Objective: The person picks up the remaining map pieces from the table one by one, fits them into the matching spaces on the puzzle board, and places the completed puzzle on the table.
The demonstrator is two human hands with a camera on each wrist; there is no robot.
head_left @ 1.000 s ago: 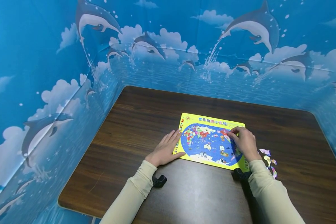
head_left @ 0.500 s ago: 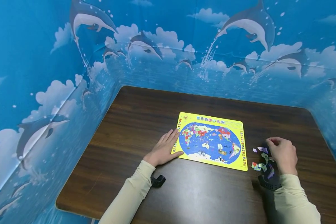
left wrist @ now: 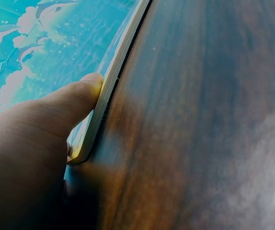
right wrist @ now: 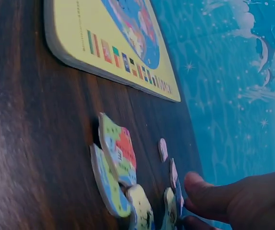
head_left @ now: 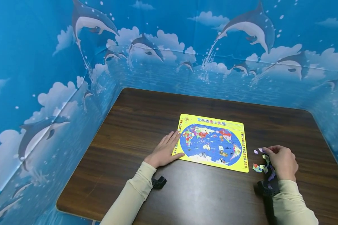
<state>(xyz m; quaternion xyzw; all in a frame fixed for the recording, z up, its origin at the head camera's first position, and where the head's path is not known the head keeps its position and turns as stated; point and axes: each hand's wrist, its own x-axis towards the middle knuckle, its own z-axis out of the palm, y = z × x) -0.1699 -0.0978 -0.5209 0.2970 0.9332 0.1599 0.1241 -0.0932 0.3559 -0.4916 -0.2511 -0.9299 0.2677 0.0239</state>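
A yellow-bordered world map puzzle board (head_left: 211, 165) lies flat on the table. My left hand (head_left: 163, 151) rests with straight fingers over its left edge. Its thumb (left wrist: 75, 98) lies on the board's near corner in the left wrist view. Right of the board, my right hand (head_left: 284, 162) pinches a small purple puzzle piece (head_left: 260, 150) between thumb and fingers, partly hidden by the fingertips. In the right wrist view, the thumb (right wrist: 199, 191) is right at the pieces. A red and green puzzle piece (right wrist: 120, 151) lies among several others beside the hand.
A dark wood-grain table (head_left: 129, 134) carries everything. Blue dolphin-printed cloth (head_left: 157, 72) stands up along its back and left edges. A tiny pink piece (head_left: 255, 152) lies apart, between the board and the right hand.
My right hand has left the board's upper right part, swung right to the loose pieces, and come down onto the purple one. The left hand has stayed on the board's edge.
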